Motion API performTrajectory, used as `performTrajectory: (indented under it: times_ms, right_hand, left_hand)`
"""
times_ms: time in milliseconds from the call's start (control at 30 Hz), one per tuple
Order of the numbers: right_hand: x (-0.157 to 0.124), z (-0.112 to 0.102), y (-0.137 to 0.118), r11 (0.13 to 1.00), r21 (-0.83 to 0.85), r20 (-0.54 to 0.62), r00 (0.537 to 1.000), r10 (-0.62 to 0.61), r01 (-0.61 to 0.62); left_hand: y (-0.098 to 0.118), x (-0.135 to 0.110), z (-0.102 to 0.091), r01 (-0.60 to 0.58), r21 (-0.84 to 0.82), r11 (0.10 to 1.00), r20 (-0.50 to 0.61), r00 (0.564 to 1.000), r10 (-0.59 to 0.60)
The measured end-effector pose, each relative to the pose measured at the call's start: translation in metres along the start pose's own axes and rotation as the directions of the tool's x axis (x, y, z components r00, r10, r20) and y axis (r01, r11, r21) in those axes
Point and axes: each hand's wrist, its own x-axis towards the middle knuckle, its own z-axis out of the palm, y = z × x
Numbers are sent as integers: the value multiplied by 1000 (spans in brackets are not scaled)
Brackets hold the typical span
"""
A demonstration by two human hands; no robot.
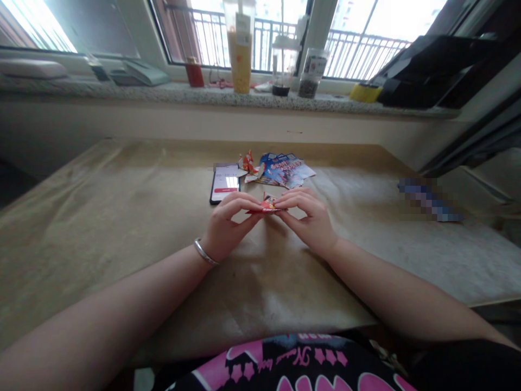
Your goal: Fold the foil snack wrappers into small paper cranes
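Note:
A small folded piece of red printed paper [267, 205] is pinched between both hands, held just above the table. My left hand [232, 220], with a silver bangle at the wrist, grips its left end between thumb and fingers. At the right end, my right hand [307, 217] pinches it the same way. Close beyond the left hand lies a phone [225, 182] with a lit white screen and a red bar. Behind the hands are folded paper shapes [249, 164] in orange and white, beside blue printed leaflets [285, 169].
The table [163, 233] has a tan cover. A blurred blue item [429, 201] lies at its right. Along the granite sill [163, 92] stand a tall container of yellow contents [240, 60], a red-lidded jar [194, 73], clear cups [283, 65] and a black bag [427, 70].

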Motion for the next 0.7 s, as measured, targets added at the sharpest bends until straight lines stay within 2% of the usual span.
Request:
performTrajectory:
  times_ms: [233,700]
  right_hand:
    - [0,-2,-2,1000,-14,22,999,29,-28]
    - [2,-2,0,997,-8,-21,997,-75,75]
  left_hand:
    - [-4,-2,0,26,34,999,-16,1000,-25]
    - [-3,1,0,-15,18,1000,-5,1000,15]
